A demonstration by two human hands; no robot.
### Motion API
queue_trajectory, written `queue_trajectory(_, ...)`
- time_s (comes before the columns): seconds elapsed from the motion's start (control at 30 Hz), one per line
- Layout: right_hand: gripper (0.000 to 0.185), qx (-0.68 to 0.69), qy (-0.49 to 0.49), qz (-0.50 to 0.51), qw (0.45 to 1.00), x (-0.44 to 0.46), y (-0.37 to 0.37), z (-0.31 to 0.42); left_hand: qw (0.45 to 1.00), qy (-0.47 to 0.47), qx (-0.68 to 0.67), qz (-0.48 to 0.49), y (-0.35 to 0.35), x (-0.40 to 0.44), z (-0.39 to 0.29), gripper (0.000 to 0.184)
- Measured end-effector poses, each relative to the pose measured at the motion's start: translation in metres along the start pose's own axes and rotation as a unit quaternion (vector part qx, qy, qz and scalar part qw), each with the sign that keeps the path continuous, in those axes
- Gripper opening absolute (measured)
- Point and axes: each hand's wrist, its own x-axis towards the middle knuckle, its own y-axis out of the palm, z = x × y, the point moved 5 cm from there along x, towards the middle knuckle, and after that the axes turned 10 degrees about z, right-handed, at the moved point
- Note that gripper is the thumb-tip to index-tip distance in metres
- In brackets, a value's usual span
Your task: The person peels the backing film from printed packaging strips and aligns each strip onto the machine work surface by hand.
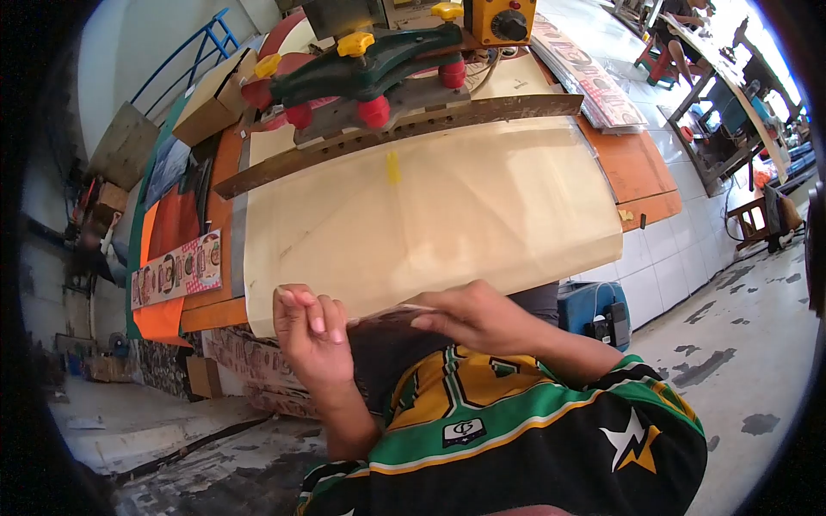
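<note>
The fingers (440, 298) of the right hand (499, 320) are closed in a pinch on a thin, glossy piece (391, 316). Those of the left hand (314, 340) curl toward the palm; whether they grip its other end cannot be told. The piece lies between the hands, at the lower middle of the frame, beside the near edge of a cream sheet (447, 215). Something so thin probably calls for a light fingertip hold near its edge, with both hands level and a gentle, even pull, since a hard pinch or twist could crease it.

It looks narrow, partly see-through and faintly reddish, with a pale, shiny upper edge; its far side is hidden. The cream sheet, smooth with faint creases and a yellow mark (393, 168), covers much of the orange surface (650, 185). Beyond it, a long metal bar (508, 107) crosses the upper middle.
</note>
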Motion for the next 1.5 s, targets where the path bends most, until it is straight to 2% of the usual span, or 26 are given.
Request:
queue_trajectory(0.17, 0.022, 0.005, -0.041, 0.054, 0.998, -0.012, -0.031, 0.022, 0.997, 0.044, -0.026, 0.057, 0.009, -0.006, -0.022, 0.009)
queue_trajectory(0.23, 0.017, -0.017, -0.063, 0.068, 0.996, -0.023, -0.046, 0.021, 0.995, 0.077, -0.044, 0.039, -0.019, -0.008, -0.046, 0.007)
queue_trajectory(0.27, 0.019, 0.004, -0.087, 0.042, 0.995, -0.033, -0.061, 0.019, 0.992, 0.111, -0.061, 0.019, -0.036, -0.010, -0.063, 0.005)
queue_trajectory(0.33, 0.021, 0.040, -0.138, -0.019, 0.989, -0.058, -0.095, 0.010, 0.989, 0.111, -0.076, -0.055, -0.064, -0.017, -0.087, 0.006)
queue_trajectory(0.37, 0.020, 0.054, -0.165, -0.054, 0.983, -0.076, -0.113, 0.002, 0.991, 0.118, -0.069, -0.005, -0.080, -0.018, -0.100, 0.008)
queue_trajectory(0.4, 0.022, 0.069, -0.174, -0.103, 0.977, -0.097, -0.135, -0.010, 0.984, 0.126, -0.105, -0.075, -0.111, -0.026, -0.121, 0.009)
queue_trajectory(0.43, 0.024, 0.101, -0.173, -0.174, 0.964, -0.126, -0.162, -0.028, 0.980, 0.126, -0.155, -0.020, -0.134, -0.027, -0.141, 0.012)
queue_trajectory(0.47, 0.027, 0.130, -0.169, -0.247, 0.945, -0.158, -0.191, -0.049, 0.981, 0.176, -0.078, -0.034, -0.173, -0.034, -0.170, 0.016)
queue_trajectory(0.5, 0.029, 0.155, -0.164, -0.315, 0.922, -0.191, -0.221, -0.070, 0.968, 0.217, -0.079, -0.099, -0.202, -0.042, -0.194, 0.017)
queue_trajectory(0.53, 0.031, 0.172, -0.161, -0.363, 0.901, -0.222, -0.252, -0.087, 0.957, 0.239, -0.013, -0.162, -0.252, -0.058, -0.224, 0.016)
queue_trajectory(0.6, 0.036, 0.192, -0.170, -0.378, 0.890, -0.275, -0.303, -0.108, 0.920, 0.288, -0.006, -0.264, -0.391, -0.105, -0.299, 0.018)
queue_trajectory(0.63, 0.039, 0.201, -0.177, -0.371, 0.889, -0.298, -0.326, -0.114, 0.916, 0.302, 0.001, -0.264, -0.452, -0.133, -0.330, 0.018)
queue_trajectory(0.67, 0.043, 0.218, -0.182, -0.307, 0.908, -0.322, -0.346, -0.123, 0.881, 0.311, -0.048, -0.352, -0.473, -0.151, -0.347, 0.021)
queue_trajectory(0.7, 0.043, 0.218, -0.181, -0.307, 0.908, -0.351, -0.366, -0.139, 0.886, 0.292, 0.000, -0.361, -0.545, -0.179, -0.374, 0.023)
queue_trajectory(0.73, 0.046, 0.215, -0.142, -0.365, 0.895, -0.382, -0.385, -0.166, 0.886, 0.291, 0.000, -0.360, -0.543, -0.180, -0.372, 0.023)
queue_trajectory(0.77, 0.049, 0.211, -0.101, -0.420, 0.877, -0.401, -0.393, -0.183, 0.840, 0.307, 0.041, -0.445, -0.537, -0.193, -0.368, 0.020)
queue_trajectory(0.8, 0.049, 0.212, -0.100, -0.421, 0.876, -0.403, -0.393, -0.183, 0.784, 0.320, 0.082, -0.525, -0.536, -0.206, -0.368, 0.019)
queue_trajectory(0.87, 0.053, 0.247, -0.157, -0.396, 0.870, -0.406, -0.392, -0.181, 0.793, 0.332, 0.114, -0.497, -0.532, -0.214, -0.361, 0.019)
queue_trajectory(0.93, 0.051, 0.271, -0.173, -0.390, 0.863, -0.399, -0.377, -0.178, 0.869, 0.205, 0.197, -0.404, -0.471, -0.182, -0.330, 0.024)
queue_trajectory(1.0, 0.049, 0.295, -0.183, -0.440, 0.828, -0.391, -0.373, -0.187, 0.897, 0.118, 0.248, -0.346, -0.416, -0.149, -0.286, 0.031)
queue_trajectory(1.07, 0.044, 0.297, -0.205, -0.397, 0.844, -0.374, -0.366, -0.185, 0.874, 0.071, 0.360, -0.319, -0.349, -0.110, -0.234, 0.034)
queue_trajectory(1.2, 0.038, 0.264, -0.194, -0.346, 0.879, -0.308, -0.334, -0.148, 0.877, -0.068, 0.466, -0.094, -0.216, -0.039, -0.143, 0.038)
queue_trajectory(1.27, 0.040, 0.249, -0.167, -0.424, 0.855, -0.301, -0.337, -0.155, 0.851, -0.115, 0.513, -0.001, -0.157, -0.011, -0.107, 0.042)
queue_trajectory(1.33, 0.040, 0.247, -0.170, -0.432, 0.850, -0.289, -0.333, -0.160, 0.843, -0.090, 0.513, 0.135, -0.098, 0.016, -0.079, 0.047)
queue_trajectory(1.4, 0.040, 0.255, -0.165, -0.400, 0.865, -0.271, -0.322, -0.160, 0.865, -0.092, 0.457, 0.187, -0.060, 0.036, -0.050, 0.052)
queue_trajectory(1.5, 0.038, 0.280, -0.158, -0.384, 0.866, -0.258, -0.314, -0.177, 0.896, -0.074, 0.395, 0.187, -0.040, 0.057, -0.027, 0.046)
